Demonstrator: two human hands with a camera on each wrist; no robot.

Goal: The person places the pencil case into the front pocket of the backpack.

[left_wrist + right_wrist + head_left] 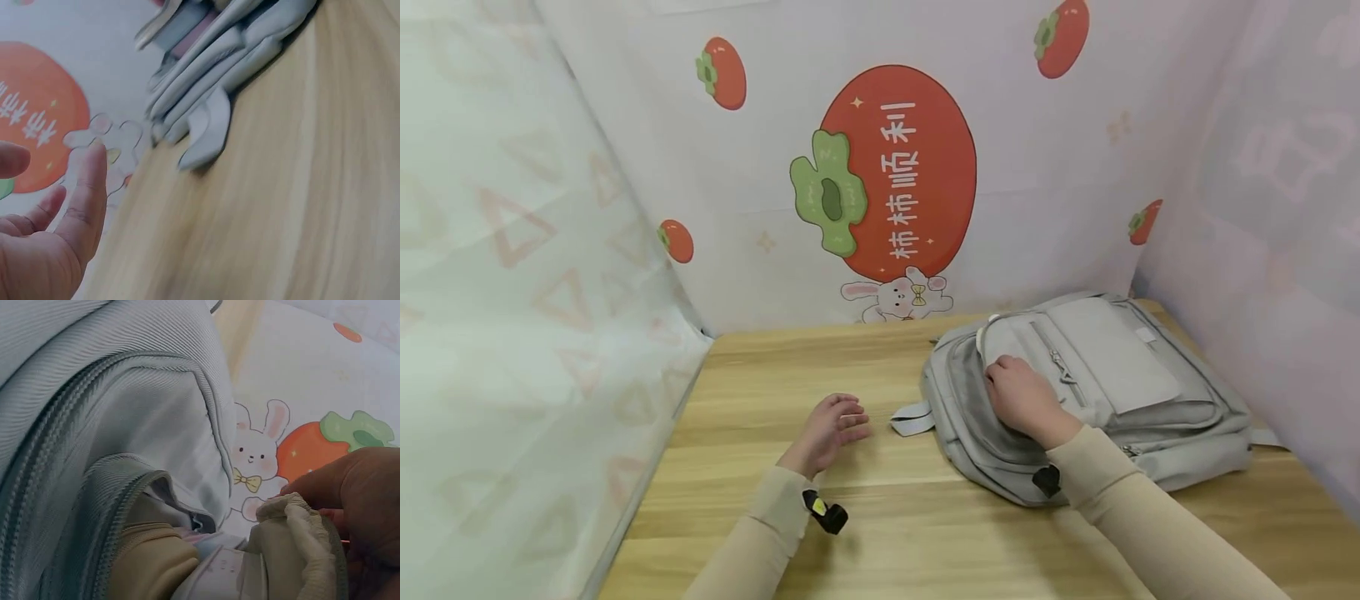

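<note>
A grey backpack (1097, 350) lies on the wooden table at the right, its front pocket facing up. My right hand (1022, 396) pinches the edge of that pocket and holds it away from the bag. Seen from the right wrist, the pocket's pale lining edge (294, 550) sits at the fingers of the right hand (375, 512). Inside the gap show a tan pouch (150, 559) and a white printed packet (215, 575). My left hand (829, 433) hovers over the table left of the bag, fingers loosely extended and holding nothing.
A grey strap loop (913, 418) sticks out from the bag's left end toward the left hand. Behind the table (760, 375) hangs a white cloth (760, 167) printed with persimmons and a rabbit. Pale curtains flank both sides, the right one close to the bag.
</note>
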